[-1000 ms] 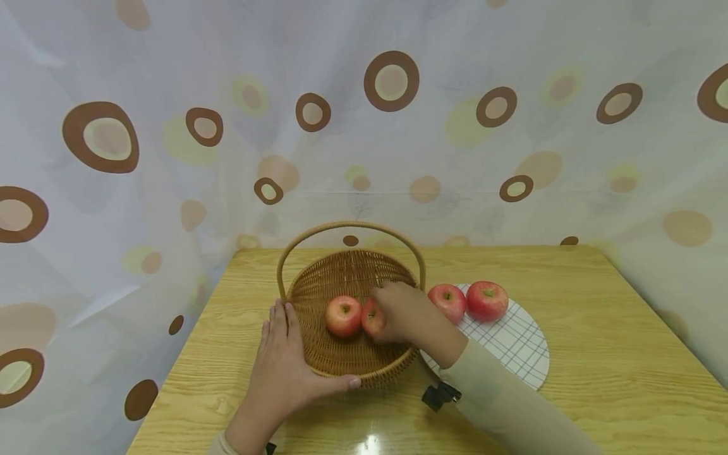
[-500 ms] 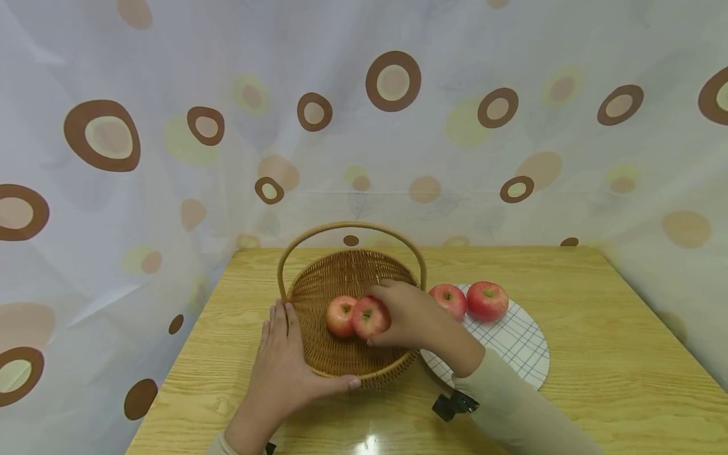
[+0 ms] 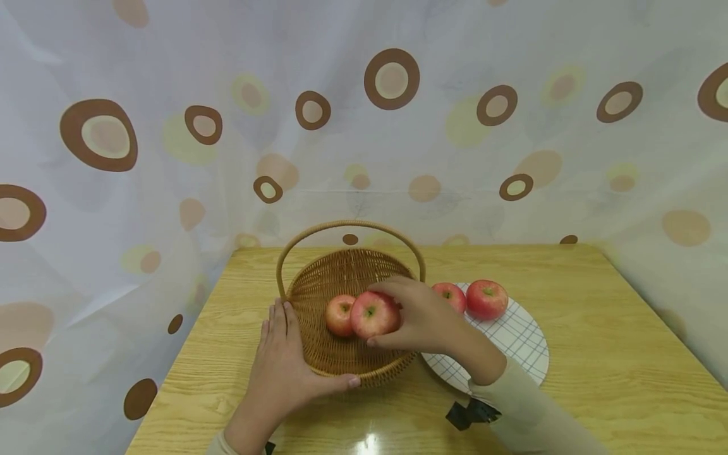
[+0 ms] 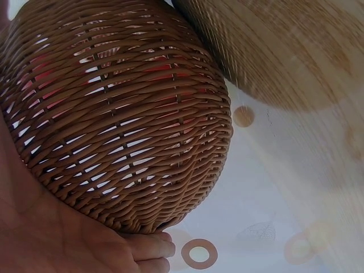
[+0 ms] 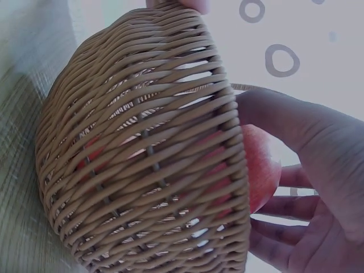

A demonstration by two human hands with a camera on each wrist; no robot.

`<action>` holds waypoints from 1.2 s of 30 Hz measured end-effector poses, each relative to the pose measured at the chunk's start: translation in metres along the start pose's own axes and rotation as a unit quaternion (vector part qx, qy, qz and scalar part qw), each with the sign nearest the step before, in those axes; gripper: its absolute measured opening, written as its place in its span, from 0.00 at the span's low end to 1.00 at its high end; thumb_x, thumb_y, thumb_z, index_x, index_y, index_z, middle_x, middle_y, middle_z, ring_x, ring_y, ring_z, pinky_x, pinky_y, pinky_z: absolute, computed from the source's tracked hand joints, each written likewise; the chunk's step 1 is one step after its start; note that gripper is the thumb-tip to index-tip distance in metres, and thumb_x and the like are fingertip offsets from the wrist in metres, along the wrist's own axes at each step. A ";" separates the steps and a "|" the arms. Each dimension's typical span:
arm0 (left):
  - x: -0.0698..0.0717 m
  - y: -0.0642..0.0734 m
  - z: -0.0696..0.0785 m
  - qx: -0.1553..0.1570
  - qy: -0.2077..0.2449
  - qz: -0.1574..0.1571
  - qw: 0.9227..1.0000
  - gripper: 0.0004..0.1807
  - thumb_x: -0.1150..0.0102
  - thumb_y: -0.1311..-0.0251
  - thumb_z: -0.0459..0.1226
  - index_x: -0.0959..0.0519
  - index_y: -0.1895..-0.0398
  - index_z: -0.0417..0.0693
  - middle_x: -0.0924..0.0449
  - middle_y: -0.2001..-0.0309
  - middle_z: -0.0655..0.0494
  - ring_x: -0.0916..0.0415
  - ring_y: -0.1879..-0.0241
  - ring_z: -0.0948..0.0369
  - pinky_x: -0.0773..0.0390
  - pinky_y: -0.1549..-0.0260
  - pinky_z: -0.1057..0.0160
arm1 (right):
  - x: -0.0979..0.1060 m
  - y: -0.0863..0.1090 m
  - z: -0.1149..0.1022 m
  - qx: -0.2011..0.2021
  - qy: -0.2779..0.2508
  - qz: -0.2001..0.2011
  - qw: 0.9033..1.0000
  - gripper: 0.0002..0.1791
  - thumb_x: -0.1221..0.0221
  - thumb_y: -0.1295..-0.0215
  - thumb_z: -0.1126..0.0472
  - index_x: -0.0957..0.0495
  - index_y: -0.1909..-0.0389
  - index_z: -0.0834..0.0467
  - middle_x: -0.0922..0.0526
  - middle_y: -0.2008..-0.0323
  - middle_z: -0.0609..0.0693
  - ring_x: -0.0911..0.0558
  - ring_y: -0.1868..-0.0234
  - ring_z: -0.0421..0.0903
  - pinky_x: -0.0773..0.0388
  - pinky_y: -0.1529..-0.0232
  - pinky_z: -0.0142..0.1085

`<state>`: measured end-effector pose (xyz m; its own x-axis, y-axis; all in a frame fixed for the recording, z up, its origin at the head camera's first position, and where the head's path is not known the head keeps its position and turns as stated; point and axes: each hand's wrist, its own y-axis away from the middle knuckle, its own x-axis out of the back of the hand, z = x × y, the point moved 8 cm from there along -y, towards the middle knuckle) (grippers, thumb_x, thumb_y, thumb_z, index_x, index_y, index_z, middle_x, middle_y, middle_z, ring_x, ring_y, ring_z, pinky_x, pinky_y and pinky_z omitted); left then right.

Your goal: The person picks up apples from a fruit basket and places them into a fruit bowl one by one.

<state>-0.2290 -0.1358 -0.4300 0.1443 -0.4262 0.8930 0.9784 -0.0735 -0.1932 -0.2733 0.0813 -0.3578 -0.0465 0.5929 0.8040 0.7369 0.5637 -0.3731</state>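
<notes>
A wicker basket (image 3: 318, 347) with a tall arched handle stands on the table, one red-yellow apple (image 3: 339, 316) inside it. My right hand (image 3: 423, 319) grips a second apple (image 3: 375, 315) between thumb and fingers, raised near the right rim and overlapping the first in the head view. In the right wrist view this apple (image 5: 263, 168) shows partly above the rim, fingers around its side. My left hand (image 3: 284, 366) rests against the basket's left side with fingers straight, thumb along the front rim. In the left wrist view its palm lies along the weave (image 4: 131, 131).
Right of the basket lies a round white plate (image 3: 512, 347) with a blue grid pattern. Two red apples sit on it: one (image 3: 487, 299) at the back and another (image 3: 449, 296) partly behind my right hand. A patterned curtain (image 3: 455, 151) hangs behind the wooden table (image 3: 614, 354).
The right hand has lifted the apple from beside the other one in the basket, drawing it up and slightly right. The left hand has stayed in place on the basket.
</notes>
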 end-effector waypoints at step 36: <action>-0.002 -0.001 -0.002 0.012 0.008 -0.011 1.000 0.98 0.39 0.78 0.90 0.65 0.16 0.30 0.72 0.15 0.31 0.71 0.14 0.39 0.58 0.16 0.37 | 0.046 0.058 0.042 -0.011 -0.117 0.144 0.983 0.43 0.13 0.56 0.56 0.19 0.35 0.48 0.14 0.43 0.41 0.15 0.45 0.39 0.14 0.50 0.31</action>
<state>-0.2305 -0.1365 -0.4321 0.1208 -0.4393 0.8902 0.9845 -0.0622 -0.1643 -0.2612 0.1657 -0.3620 0.0133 0.8437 0.5367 0.7567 0.3424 -0.5569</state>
